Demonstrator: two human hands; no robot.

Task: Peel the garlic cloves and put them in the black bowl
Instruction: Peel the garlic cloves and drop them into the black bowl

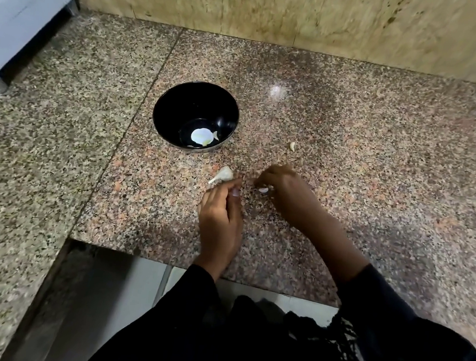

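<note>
The black bowl (pixel 165 109) stands on the granite counter, with one pale clove (pixel 216 135) and a bright glare spot at its bottom. In front of the bowl lies a garlic bulb piece (pixel 222 175) with a short stem. My left hand (pixel 221 216) has curled fingers, and its fingertips are against that piece; whether it grips the piece is unclear. To the right, my right hand (pixel 285 193) pinches a small garlic clove (pixel 264 190) just above the counter. One loose clove (pixel 292 146) lies to the right of the bowl.
The granite counter (pixel 378 164) runs back to a beige stone wall (pixel 276 9). A white appliance (pixel 17 13) stands at the far left. The counter's front edge (pixel 151 255) is close to my body, with a lower slab (pixel 12 187) on the left.
</note>
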